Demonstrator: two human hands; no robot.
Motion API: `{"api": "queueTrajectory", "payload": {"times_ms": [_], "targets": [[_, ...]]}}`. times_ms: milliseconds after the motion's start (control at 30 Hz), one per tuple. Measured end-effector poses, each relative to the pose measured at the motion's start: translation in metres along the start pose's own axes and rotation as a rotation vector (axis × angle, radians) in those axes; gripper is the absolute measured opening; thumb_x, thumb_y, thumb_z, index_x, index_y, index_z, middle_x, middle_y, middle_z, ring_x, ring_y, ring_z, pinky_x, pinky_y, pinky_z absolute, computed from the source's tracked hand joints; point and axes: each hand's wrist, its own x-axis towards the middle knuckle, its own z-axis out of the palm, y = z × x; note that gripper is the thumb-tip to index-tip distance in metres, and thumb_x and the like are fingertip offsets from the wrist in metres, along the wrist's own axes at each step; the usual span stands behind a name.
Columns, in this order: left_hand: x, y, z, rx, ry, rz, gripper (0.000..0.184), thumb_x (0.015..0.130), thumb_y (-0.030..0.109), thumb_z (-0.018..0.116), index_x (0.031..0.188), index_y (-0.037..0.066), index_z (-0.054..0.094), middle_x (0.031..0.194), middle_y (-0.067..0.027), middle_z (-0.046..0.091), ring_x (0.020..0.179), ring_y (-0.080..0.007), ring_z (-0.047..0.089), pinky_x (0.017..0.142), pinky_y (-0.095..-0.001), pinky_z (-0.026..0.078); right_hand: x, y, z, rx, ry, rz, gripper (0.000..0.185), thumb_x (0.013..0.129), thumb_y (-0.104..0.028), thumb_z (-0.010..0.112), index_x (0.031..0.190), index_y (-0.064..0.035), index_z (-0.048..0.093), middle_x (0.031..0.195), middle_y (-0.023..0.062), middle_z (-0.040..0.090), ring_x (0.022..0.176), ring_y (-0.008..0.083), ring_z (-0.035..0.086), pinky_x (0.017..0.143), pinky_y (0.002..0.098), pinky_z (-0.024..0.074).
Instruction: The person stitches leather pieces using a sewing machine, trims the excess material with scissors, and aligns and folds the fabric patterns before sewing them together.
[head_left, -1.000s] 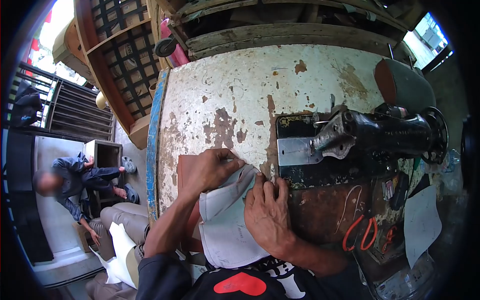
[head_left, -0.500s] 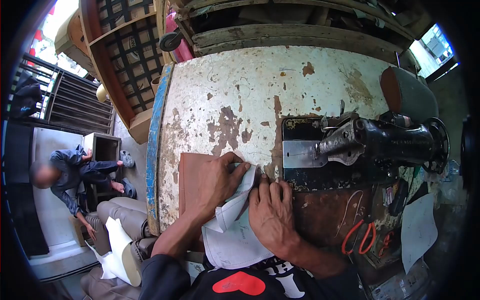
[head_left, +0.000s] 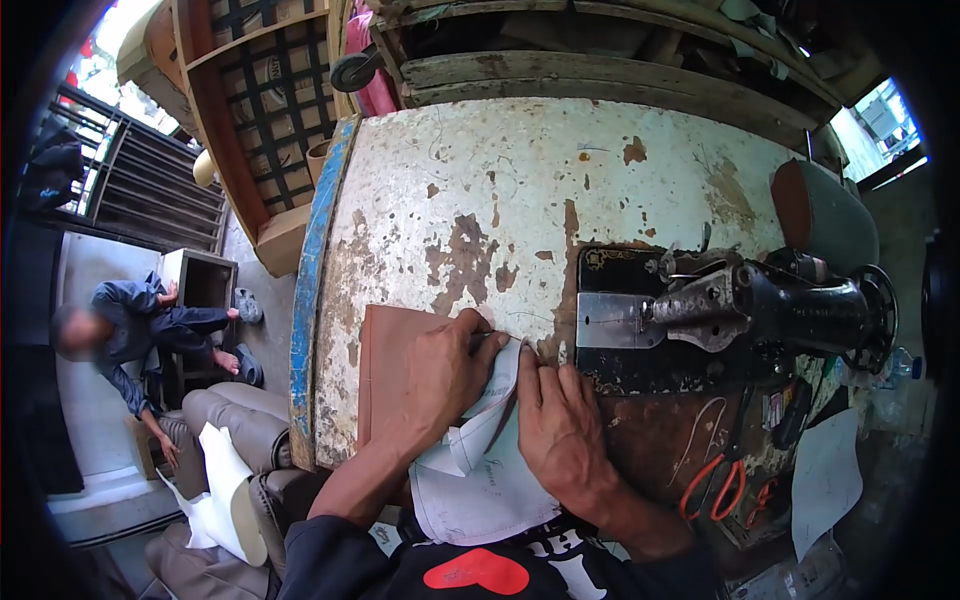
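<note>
A brown panel (head_left: 390, 340) of fabric or leatherette lies on the worn table, under my left hand (head_left: 450, 375). A pale grey piece of material (head_left: 480, 500) with handwriting and a stitched-looking edge hangs over the table's front edge against my shirt. Its upper part is folded up between my hands. My left thumb and fingers pinch the top of that fold. My right hand (head_left: 560, 425) holds the same fold's right side, with its fingertips close to the left ones. Whether the brown and grey pieces are joined is hidden by my hands.
To the right stands a black sewing machine (head_left: 740, 310). Orange-handled scissors (head_left: 715, 490) lie below it, near a hanging pale sheet (head_left: 828, 480). A person (head_left: 140, 320) sits at far left, beyond grey upholstered cushions (head_left: 240, 430). A wooden frame (head_left: 265, 110) leans behind.
The view has shifted slightly, so the machine appears further right. My right fingers have straightened somewhat along the fold, and the fold stands a little more upright.
</note>
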Motion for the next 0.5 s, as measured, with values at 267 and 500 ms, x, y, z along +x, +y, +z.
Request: {"api": "queueTrajectory", "payload": {"times_ms": [267, 500], "targets": [[0.006, -0.003, -0.003, 0.026, -0.036, 0.017, 0.028, 0.094, 0.030, 0.077, 0.100, 0.003, 0.072, 0.080, -0.0213, 0.075, 0.073, -0.0405, 0.074, 0.067, -0.0491, 0.057, 0.008, 0.014, -0.004, 0.050, -0.045, -0.050, 0.047, 0.095, -0.009, 0.059, 0.140, 0.0055, 0.062, 0.102, 0.0123, 0.059, 0.103, 0.0286, 0.060, 0.094, 0.0420, 0.0503], [0.006, -0.004, -0.004, -0.012, -0.052, 0.007, 0.028, 0.094, 0.031, 0.077, 0.098, 0.003, 0.071, 0.079, -0.0221, 0.074, 0.074, -0.0423, 0.073, 0.067, -0.0508, 0.056, 0.008, 0.006, -0.001, -0.045, -0.083, -0.039, 0.048, 0.093, -0.010, 0.060, 0.139, 0.0044, 0.064, 0.112, 0.0138, 0.060, 0.107, 0.0282, 0.063, 0.104, 0.0427, 0.0465]]}}
